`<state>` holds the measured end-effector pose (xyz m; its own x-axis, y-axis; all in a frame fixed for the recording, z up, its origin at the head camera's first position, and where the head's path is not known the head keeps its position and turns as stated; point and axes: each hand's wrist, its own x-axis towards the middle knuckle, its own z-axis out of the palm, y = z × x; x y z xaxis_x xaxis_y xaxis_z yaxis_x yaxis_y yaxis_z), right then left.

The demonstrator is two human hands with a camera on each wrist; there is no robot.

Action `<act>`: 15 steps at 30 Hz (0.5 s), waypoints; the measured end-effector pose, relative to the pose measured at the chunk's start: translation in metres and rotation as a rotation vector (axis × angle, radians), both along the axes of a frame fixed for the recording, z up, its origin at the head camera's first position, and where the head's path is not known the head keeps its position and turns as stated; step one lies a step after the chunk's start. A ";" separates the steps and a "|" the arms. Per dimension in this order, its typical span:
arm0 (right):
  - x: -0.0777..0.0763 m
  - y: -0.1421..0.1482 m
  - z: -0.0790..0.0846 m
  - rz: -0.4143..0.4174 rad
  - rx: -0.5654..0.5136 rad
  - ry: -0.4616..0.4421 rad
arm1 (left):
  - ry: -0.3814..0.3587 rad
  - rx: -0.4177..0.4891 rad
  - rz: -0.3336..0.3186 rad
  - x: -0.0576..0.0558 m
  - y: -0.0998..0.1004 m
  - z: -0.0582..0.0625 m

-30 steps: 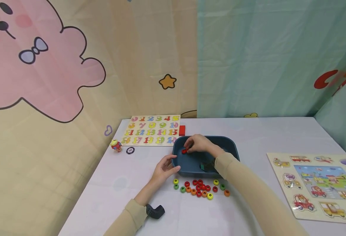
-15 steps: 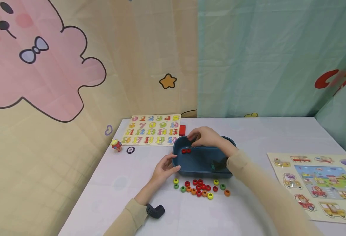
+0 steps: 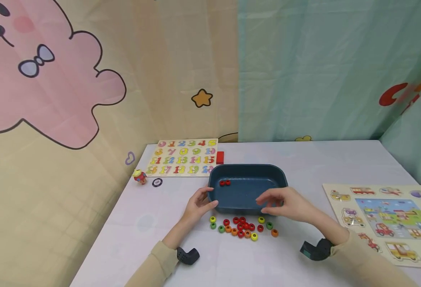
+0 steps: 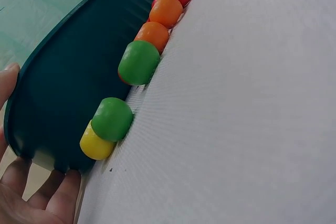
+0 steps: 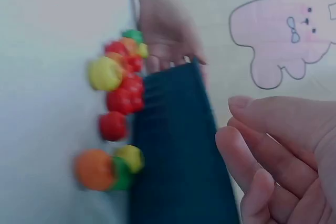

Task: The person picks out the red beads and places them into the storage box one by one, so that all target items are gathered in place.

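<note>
Beads (image 3: 246, 226) lie mostly before the tray (image 3: 237, 210), likely light, hard, apt to roll; we should pinch their sides. Our left hand (image 3: 196, 205) grips the tray's end; our right hand (image 3: 290, 205) hovers empty, loosely bent.

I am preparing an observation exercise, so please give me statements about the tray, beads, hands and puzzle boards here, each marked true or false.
1. Two red beads lie inside the dark blue tray. True.
2. The right hand pinches those beads. False: the right hand holds nothing.
3. The left hand holds the tray's left end. True.
4. The vehicle puzzle board lies left of the tray. False: the vehicle puzzle board lies to its right.
5. A red block lies beside the number puzzle board. True.
</note>
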<state>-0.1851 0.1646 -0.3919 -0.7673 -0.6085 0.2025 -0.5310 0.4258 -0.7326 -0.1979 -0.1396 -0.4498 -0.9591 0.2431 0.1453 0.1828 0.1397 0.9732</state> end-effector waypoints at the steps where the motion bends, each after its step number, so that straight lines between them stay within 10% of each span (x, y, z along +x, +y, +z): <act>1: 0.006 0.001 -0.006 -0.011 0.009 -0.003 | 0.001 -0.002 0.000 0.000 0.000 0.000; 15: 0.027 -0.004 -0.059 -0.107 0.056 -0.043 | -0.006 0.001 0.005 0.001 0.001 0.001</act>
<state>-0.1584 0.1603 -0.4509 -0.8355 -0.5324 0.1357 -0.4489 0.5192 -0.7273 -0.1972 -0.1391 -0.4484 -0.9612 0.2381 0.1395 0.1760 0.1397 0.9744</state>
